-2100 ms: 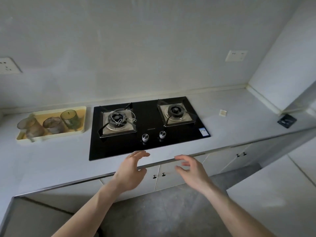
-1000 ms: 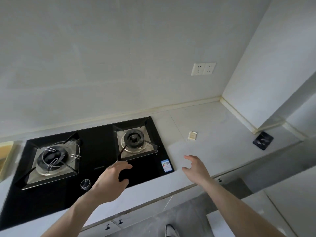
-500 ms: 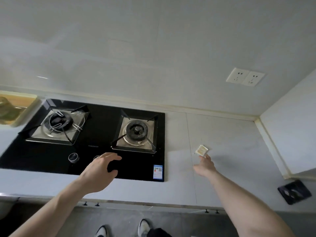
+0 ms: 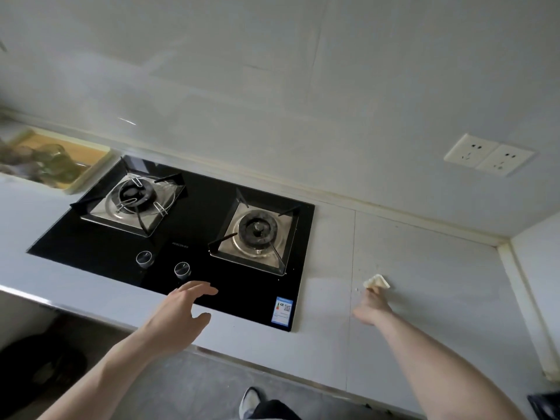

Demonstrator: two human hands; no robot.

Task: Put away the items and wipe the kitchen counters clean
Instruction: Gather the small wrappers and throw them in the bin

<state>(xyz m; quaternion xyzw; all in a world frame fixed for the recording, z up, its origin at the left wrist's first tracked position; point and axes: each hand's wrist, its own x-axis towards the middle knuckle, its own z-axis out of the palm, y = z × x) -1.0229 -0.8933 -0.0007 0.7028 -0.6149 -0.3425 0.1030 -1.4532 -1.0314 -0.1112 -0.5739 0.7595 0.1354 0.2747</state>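
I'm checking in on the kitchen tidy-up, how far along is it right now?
Early. Nothing looks finished. In hand: the right hand pinches the small cream item on the counter. The left hand hovers open by the hob. Left: the tray of glasses, and wiping; no cloth visible.

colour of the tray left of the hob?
Pale yellow tray, holding blurred glasses; head view only.

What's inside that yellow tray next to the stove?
The yellow tray holds some glass cups, greenish and greyish, lying blurred at the picture's edge. How many there are, or whether anything lies under them, cannot be told.
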